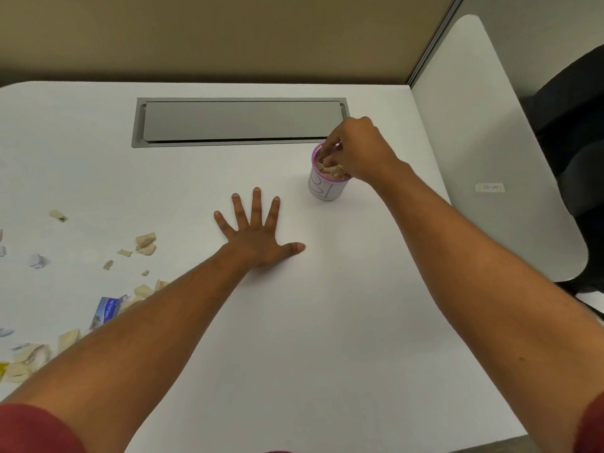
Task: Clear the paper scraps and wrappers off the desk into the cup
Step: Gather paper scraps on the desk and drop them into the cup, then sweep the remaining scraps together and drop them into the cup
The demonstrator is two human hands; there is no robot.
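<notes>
White desk [294, 338] fills most of the view, tan partition [228, 34] behind it, white side divider [483, 142] at right with a small label [489, 188]. Dark chair [575, 125] partly visible past the divider. Grey cable hatch [240, 121] set into the desk near the back edge, lid shut. Both forearms bare, red sleeves [36, 429] at the bottom corners.

Left hand [260, 235] lies flat on the desk mid-frame, palm down, fingers spread wide, holding nothing. Right hand [356, 148] is over the cup [327, 183], fingers bunched together and dipping into its mouth; cannot tell whether they grip a scrap or just press on the contents.

Cup stands upright just in front of the hatch's right end, white with blue marks and a purple rim, filled near the top with beige scraps.

Loose scraps [145, 243] scattered at the left of the desk, well apart from the cup: beige torn pieces, a blue wrapper [108, 310] beside the left forearm, a crumpled white bit [37, 260], something yellow [3, 369] at the far left edge.
</notes>
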